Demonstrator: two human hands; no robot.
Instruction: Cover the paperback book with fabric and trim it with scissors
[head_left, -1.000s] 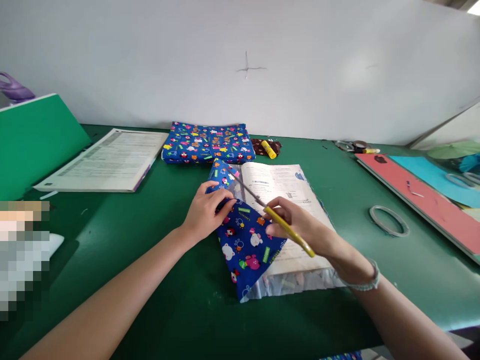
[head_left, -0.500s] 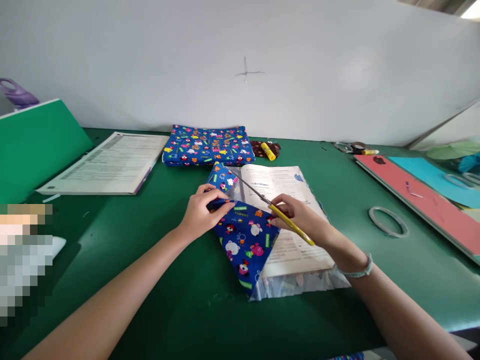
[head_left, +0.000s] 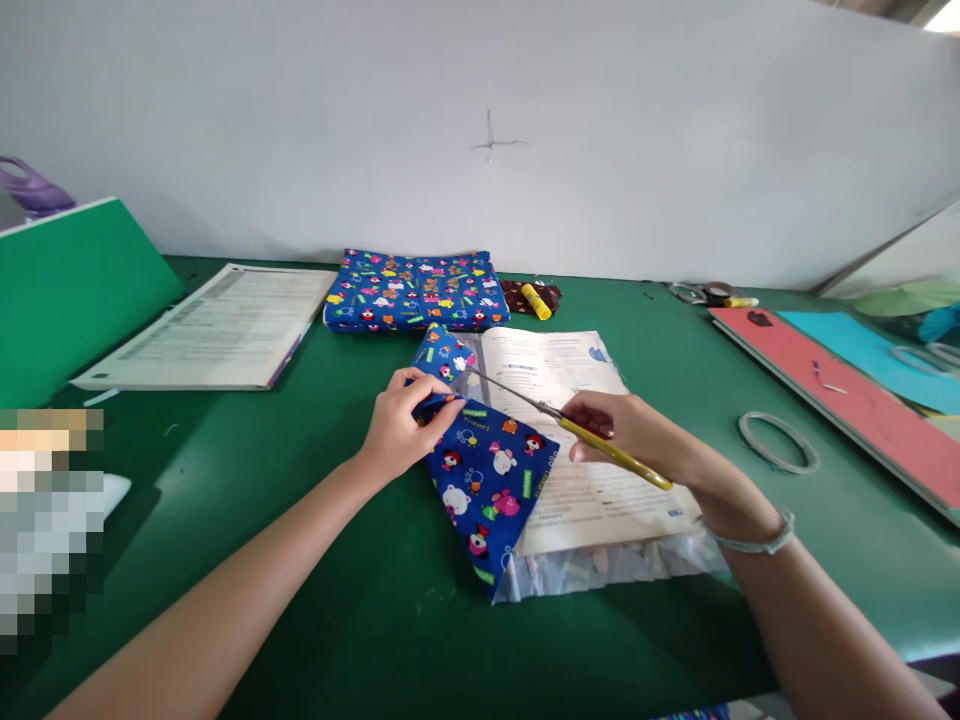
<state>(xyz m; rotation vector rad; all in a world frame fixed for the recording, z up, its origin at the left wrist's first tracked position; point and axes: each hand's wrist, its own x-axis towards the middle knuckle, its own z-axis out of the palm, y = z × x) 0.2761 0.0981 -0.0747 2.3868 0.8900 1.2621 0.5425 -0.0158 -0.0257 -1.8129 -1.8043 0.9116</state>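
Note:
My left hand (head_left: 409, 425) pinches a folded-over flap of blue cartoon-print fabric (head_left: 499, 485) at the left side of an open book (head_left: 559, 385). The fabric's pale underside shows along the book's bottom edge. In my right hand (head_left: 619, 430) is a pair of scissors (head_left: 600, 445) with yellow handles. Its thin blades point up and left, their tips near the fabric's upper part, just beyond my left fingertips. Part of the fold is hidden under my left fingers.
Behind the book lies a folded bundle of the same print (head_left: 420, 290), beside a yellow glue stick (head_left: 536, 302). A papers stack (head_left: 210, 330) is at left. To the right are a tape roll (head_left: 778, 442) and a red board (head_left: 832, 400).
My right hand has drawn the scissors back to the right, away from the fabric's fold. The fabric's right corner has come free of my right fingers. My left hand stays in place.

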